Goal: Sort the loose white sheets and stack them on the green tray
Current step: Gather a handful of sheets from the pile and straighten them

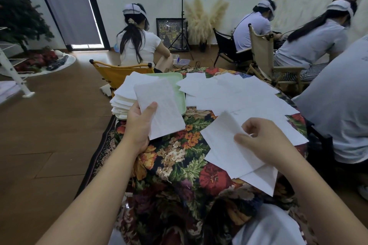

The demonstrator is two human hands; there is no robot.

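Floral tablecloth (179, 157), wooden floor (59, 125)

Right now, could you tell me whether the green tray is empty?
Not empty: a stack of white sheets sits on the green tray.

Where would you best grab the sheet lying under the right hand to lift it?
Take the sheet by its raised far corner, coming from the right, where the right hand already pinches it. That edge curls up off the tablecloth, so fingers can slip underneath.
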